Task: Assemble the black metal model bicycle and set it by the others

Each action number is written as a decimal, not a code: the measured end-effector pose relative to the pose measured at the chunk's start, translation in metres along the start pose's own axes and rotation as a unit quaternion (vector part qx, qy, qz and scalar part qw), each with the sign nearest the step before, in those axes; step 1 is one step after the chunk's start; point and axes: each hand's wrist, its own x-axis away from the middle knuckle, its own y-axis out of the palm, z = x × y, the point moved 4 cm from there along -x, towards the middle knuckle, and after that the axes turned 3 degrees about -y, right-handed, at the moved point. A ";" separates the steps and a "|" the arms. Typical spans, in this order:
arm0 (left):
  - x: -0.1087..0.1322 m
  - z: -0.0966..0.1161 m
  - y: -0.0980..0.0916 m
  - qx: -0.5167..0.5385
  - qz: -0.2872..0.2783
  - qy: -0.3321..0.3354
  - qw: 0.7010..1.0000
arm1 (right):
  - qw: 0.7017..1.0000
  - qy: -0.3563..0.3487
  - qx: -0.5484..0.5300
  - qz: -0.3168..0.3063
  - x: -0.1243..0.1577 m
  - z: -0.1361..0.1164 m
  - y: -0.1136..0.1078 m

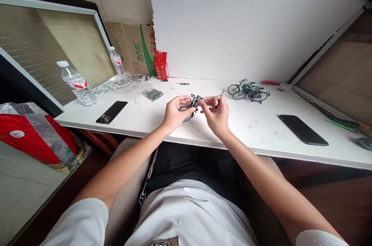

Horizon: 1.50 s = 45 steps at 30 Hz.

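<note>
A black model bicycle [187, 113] is held up just above the front part of the white desk. My left hand [176, 113] grips it from the left, with thumb and fingers closed around its frame and a spoked wheel showing below. At the handlebar [197, 98], the thumb and index finger of my right hand [216, 114] pinch close against the bike. Tucked in the other fingers of that hand is a thin, dark small screwdriver [220, 99], pointing up and right. Whatever small part lies between the right fingertips is hidden.
Two finished-looking model bicycles, one green [233, 89] and one black [251, 94], stand right. Left are a bagged part [154, 94], parts frames [124, 82], a phone [112, 112] and a water bottle [78, 85]. Another phone [303, 129] lies right.
</note>
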 end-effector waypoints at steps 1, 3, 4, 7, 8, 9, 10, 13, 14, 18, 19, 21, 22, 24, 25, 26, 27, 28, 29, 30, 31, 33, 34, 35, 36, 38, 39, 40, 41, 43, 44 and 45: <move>0.000 0.001 0.000 -0.002 0.002 0.005 1.000 | 1.000 -0.003 0.000 -0.001 0.000 -0.001 0.000; 0.001 0.001 0.001 -0.003 0.000 0.013 1.000 | 1.000 -0.009 -0.001 -0.003 0.001 -0.003 0.000; 0.001 0.001 0.002 -0.001 -0.001 0.014 1.000 | 1.000 -0.013 -0.001 -0.004 0.002 -0.004 0.001; 0.001 0.001 0.002 0.006 -0.002 0.015 1.000 | 1.000 -0.019 0.003 -0.003 0.003 -0.009 0.002; 0.001 0.001 0.002 0.009 -0.003 0.015 1.000 | 1.000 -0.019 0.003 -0.002 0.004 -0.010 0.002; 0.001 0.001 0.002 0.011 -0.005 0.016 1.000 | 1.000 -0.020 0.002 -0.002 0.004 -0.012 0.003; 0.001 0.001 0.002 0.014 -0.008 0.018 1.000 | 1.000 -0.021 -0.001 -0.002 0.005 -0.013 0.003; 0.001 0.003 0.004 0.025 -0.019 0.022 0.999 | 1.000 -0.026 -0.012 -0.005 0.005 -0.015 0.004; 0.002 0.004 0.004 0.028 -0.025 0.023 0.999 | 0.999 -0.028 -0.014 -0.005 0.005 -0.016 0.005; 0.004 0.005 0.008 0.041 -0.044 0.013 0.998 | 0.999 -0.028 -0.019 -0.003 0.006 -0.017 0.006; 0.005 0.005 0.009 0.044 -0.045 0.011 0.998 | 0.999 -0.027 -0.018 -0.003 0.007 -0.017 0.006; 0.005 0.005 0.010 0.048 -0.044 0.010 0.998 | 1.000 -0.026 -0.011 -0.003 0.008 -0.018 0.006; 0.005 0.006 0.010 0.050 -0.043 0.010 0.998 | 1.000 -0.027 -0.010 -0.002 0.008 -0.019 0.006; 0.006 0.006 0.010 0.052 -0.040 0.009 0.998 | 1.000 -0.028 -0.011 0.000 0.008 -0.020 0.006; 0.006 0.006 0.010 0.053 -0.039 0.008 0.998 | 1.000 -0.027 -0.013 0.001 0.008 -0.021 0.006; 0.006 0.007 0.010 0.054 -0.037 0.007 0.998 | 1.000 -0.024 -0.016 0.002 0.008 -0.021 0.006; 0.006 0.008 0.009 0.055 -0.035 0.004 0.998 | 1.000 -0.017 -0.024 0.002 0.008 -0.021 0.007; 0.006 0.008 0.009 0.057 -0.032 0.001 0.998 | 0.999 -0.005 -0.037 0.002 0.007 -0.022 0.007; 0.006 0.009 0.008 0.059 -0.029 -0.002 0.998 | 0.998 0.012 -0.056 0.000 0.006 -0.021 0.008; 0.006 0.010 0.008 0.061 -0.027 -0.003 0.998 | 0.996 0.035 -0.080 -0.002 0.005 -0.021 0.009; 0.006 0.011 0.007 0.062 -0.024 -0.003 0.998 | 0.993 0.062 -0.104 -0.005 0.004 -0.021 0.010; 0.006 0.014 0.006 0.063 -0.021 0.001 0.998 | 0.983 0.110 -0.148 -0.007 0.002 -0.020 0.012; 0.006 0.015 0.006 0.062 -0.020 0.004 0.998 | 0.978 0.129 -0.166 -0.007 0.002 -0.020 0.012; 0.006 0.015 0.006 0.062 -0.019 0.006 0.998 | 0.973 0.144 -0.181 -0.008 0.001 -0.020 0.013; 0.006 0.016 0.006 0.062 -0.018 0.007 0.998 | 0.968 0.156 -0.196 -0.011 0.001 -0.021 0.013; 0.006 0.015 0.006 0.065 -0.020 0.006 0.998 | 0.959 0.174 -0.222 -0.018 0.002 -0.022 0.015; 0.006 0.015 0.006 0.066 -0.020 0.005 0.998 | 0.956 0.182 -0.231 -0.021 0.002 -0.022 0.015; 0.006 0.015 0.006 0.068 -0.020 0.005 0.997 | 0.953 0.188 -0.237 -0.024 0.003 -0.023 0.016; 0.006 0.015 0.006 0.069 -0.019 0.004 0.997 | 0.951 0.193 -0.241 -0.026 0.003 -0.024 0.016; 0.006 0.015 0.005 0.071 -0.017 0.002 0.997 | 0.950 0.199 -0.240 -0.028 0.003 -0.026 0.017; 0.006 0.015 0.005 0.071 -0.016 -0.001 0.997 | 0.951 0.200 -0.236 -0.028 0.003 -0.027 0.017; 0.006 0.015 0.005 0.072 -0.015 -0.003 0.997 | 0.952 0.201 -0.231 -0.027 0.003 -0.027 0.017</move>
